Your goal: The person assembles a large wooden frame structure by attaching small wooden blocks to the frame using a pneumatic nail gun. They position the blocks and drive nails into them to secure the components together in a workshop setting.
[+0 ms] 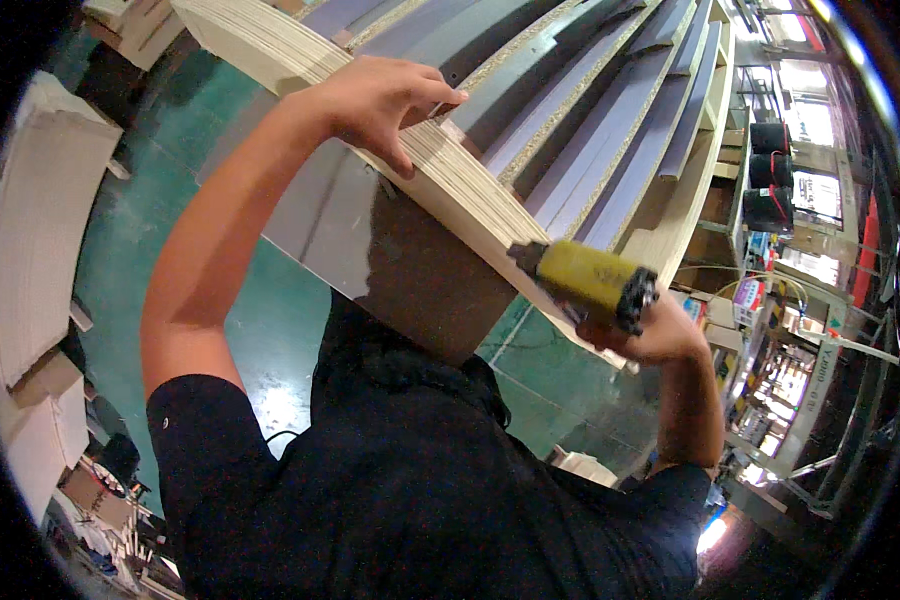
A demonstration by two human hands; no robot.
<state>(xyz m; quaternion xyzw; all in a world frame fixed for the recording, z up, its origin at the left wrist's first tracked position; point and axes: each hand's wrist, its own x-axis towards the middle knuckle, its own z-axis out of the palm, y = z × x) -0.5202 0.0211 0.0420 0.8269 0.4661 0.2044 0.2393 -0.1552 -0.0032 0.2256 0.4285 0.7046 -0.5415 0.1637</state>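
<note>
Yellow power tool [592, 280], gripped in right hand [660, 335], meets the edge of a pale laminated board [450, 185]; left hand [385, 100] lies spread above it on that edge. A skidding tool could likely reach those fingers.

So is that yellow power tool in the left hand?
No, the right hand grips the yellow power tool; the left hand rests on the board's edge.

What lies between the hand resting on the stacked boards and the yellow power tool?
In the head view, only the layered pale edge of the stacked wooden boards runs between the left hand and the yellow cylindrical power tool; nothing else sits there.
</note>
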